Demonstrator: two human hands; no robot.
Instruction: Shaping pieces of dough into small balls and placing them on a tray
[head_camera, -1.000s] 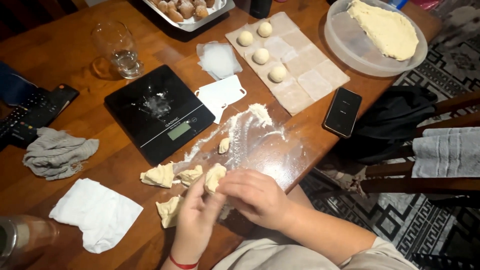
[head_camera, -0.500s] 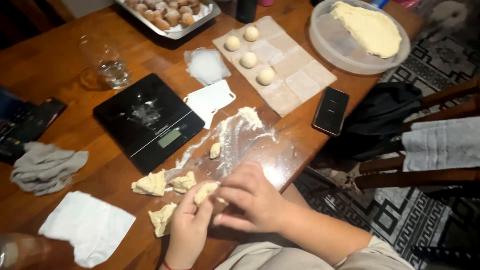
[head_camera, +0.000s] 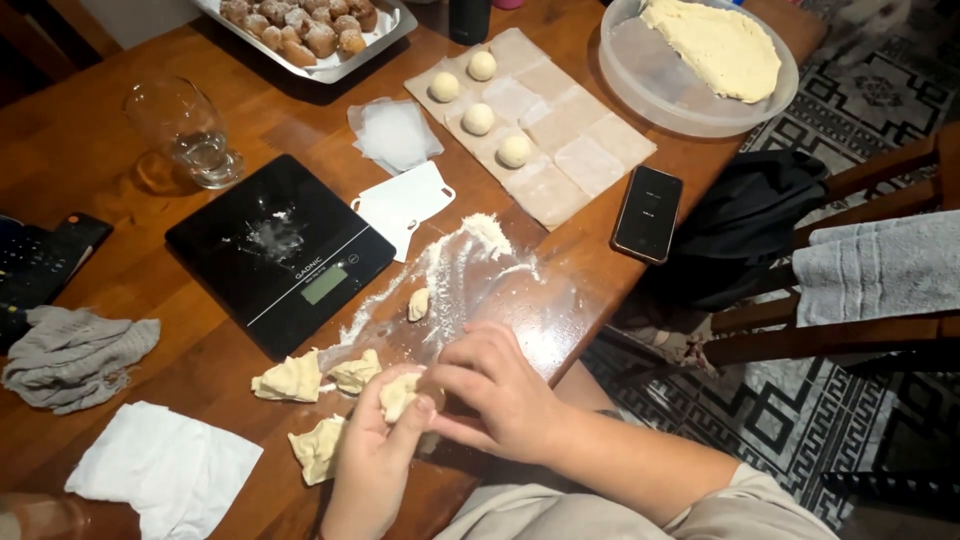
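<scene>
At the near edge of the wooden surface (head_camera: 90, 120), both my hands worked one dough piece (head_camera: 398, 392).

From the head view, my left hand (head_camera: 372, 462) cupped the dough piece, fingers curled under it, while my right hand (head_camera: 500, 392) lay against it, fingers bent and pressed together. Three more dough lumps (head_camera: 290, 378) lay just beside, near the black scale (head_camera: 282, 250), on the floured patch (head_camera: 470, 270).
</scene>
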